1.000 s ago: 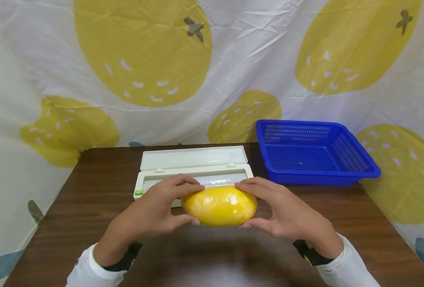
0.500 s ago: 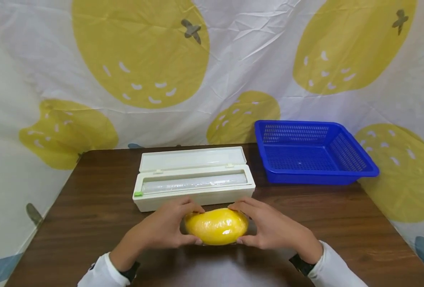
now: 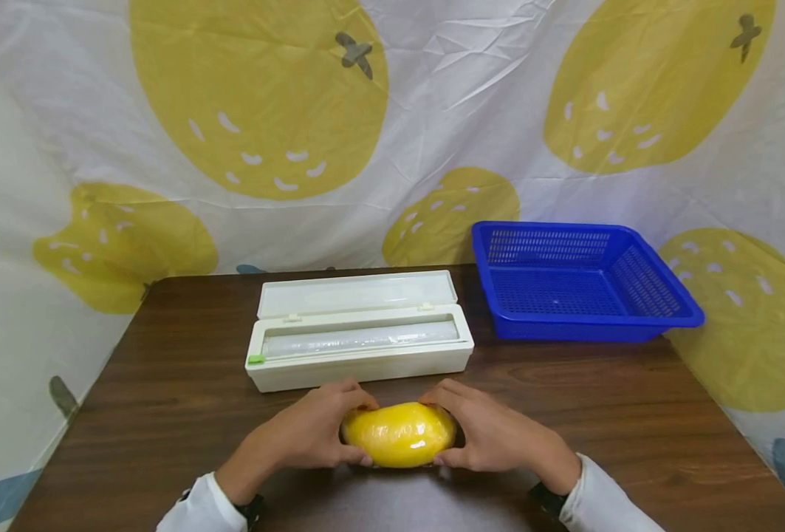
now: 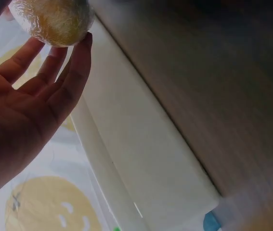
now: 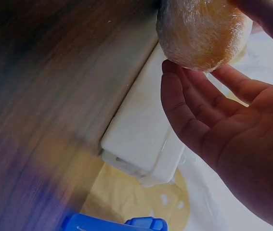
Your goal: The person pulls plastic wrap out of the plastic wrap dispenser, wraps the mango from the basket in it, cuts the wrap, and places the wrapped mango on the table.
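Observation:
A yellow mango, tightly wrapped in glossy plastic film, is held lengthwise between both hands near the front of the table. My left hand grips its left end, fingertips on top and thumb low on the near side. The right end is gripped the same way by my right hand. In the left wrist view, fingertips touch the rounded, crinkled film of the mango. The right wrist view has the other end of the mango between thumb and fingers. Just beyond the hands lies a white cling film dispenser with its lid raised.
Inside the dispenser a roll of clear film shows, with a green slider at its left end. A blue plastic basket stands at the back right of the brown wooden table. Behind hangs a fruit-patterned cloth.
Both hands have lowered the wrapped mango and drawn it toward the near edge, away from the dispenser, which was partly hidden before. The grip looks the same.

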Action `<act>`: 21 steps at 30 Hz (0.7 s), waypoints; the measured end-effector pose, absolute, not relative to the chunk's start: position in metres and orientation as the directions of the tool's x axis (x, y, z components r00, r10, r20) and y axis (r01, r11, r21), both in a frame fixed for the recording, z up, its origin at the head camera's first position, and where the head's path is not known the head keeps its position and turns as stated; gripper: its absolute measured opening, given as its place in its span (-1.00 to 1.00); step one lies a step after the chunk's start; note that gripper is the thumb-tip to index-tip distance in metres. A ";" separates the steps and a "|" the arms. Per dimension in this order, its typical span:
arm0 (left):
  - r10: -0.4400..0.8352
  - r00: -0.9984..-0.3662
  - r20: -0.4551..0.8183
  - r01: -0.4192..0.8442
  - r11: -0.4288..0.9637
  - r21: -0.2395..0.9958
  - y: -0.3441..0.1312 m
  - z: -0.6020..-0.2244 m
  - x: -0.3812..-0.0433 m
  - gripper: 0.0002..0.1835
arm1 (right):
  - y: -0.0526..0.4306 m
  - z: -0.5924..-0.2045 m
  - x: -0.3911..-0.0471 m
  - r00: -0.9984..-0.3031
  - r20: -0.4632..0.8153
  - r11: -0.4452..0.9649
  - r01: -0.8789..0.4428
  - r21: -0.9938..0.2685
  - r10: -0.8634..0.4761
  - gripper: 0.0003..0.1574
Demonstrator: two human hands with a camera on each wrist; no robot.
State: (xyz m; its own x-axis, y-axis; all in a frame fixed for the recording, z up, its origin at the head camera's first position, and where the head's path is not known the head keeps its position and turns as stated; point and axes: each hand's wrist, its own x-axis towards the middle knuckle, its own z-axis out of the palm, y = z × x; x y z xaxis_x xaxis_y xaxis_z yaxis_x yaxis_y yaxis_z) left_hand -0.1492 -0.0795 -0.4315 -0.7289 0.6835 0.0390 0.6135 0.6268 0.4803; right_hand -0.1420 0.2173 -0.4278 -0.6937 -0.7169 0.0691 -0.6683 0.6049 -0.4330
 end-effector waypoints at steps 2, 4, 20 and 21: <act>0.681 -0.732 0.020 0.604 0.634 0.483 -0.080 -0.433 -0.149 -0.37 | 0.217 -0.428 -0.142 -0.697 0.068 0.606 -0.664 -0.438 -0.714 -0.16; 0.681 -0.732 0.013 0.601 0.637 0.484 -0.081 -0.434 -0.150 -0.37 | 0.216 -0.429 -0.141 -0.700 0.067 0.610 -0.661 -0.437 -0.711 -0.16; 0.631 -0.773 0.063 0.581 0.666 0.467 -0.085 -0.401 -0.151 -0.28 | 0.228 -0.409 -0.144 -0.761 0.096 0.662 -0.613 -0.432 -0.642 -0.10; 0.609 -0.786 0.111 0.586 0.674 0.450 -0.085 -0.393 -0.154 -0.31 | 0.230 -0.402 -0.146 -0.766 0.130 0.662 -0.616 -0.428 -0.629 -0.11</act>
State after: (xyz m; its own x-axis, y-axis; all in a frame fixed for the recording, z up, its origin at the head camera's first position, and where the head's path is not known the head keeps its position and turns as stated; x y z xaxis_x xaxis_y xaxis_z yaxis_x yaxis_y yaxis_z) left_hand -0.1535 -0.0851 -0.3933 -0.7856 0.6087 0.1113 0.5859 0.6739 0.4502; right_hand -0.1462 0.2295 -0.4017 -0.7664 -0.6291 0.1296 -0.6156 0.6618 -0.4279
